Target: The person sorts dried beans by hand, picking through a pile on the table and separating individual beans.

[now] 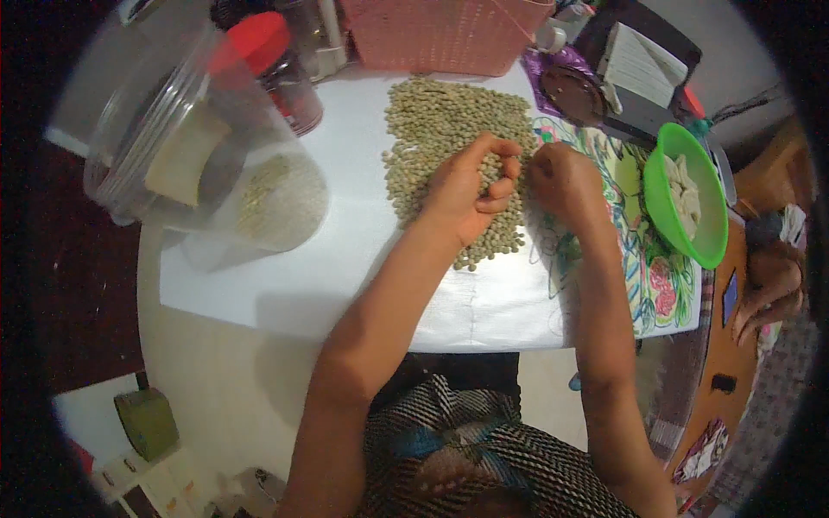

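Seeds, pale green, stretch lengthwise away from me on the surface, beneath my half-curled left grip; my right grip curls right at their right edge. Whether either pinches any I cannot tell.

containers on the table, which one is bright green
The round bowl right of the right hand, with pale pieces inside; the basket is pink, the large jar clear, and the smaller jar red-lidded.
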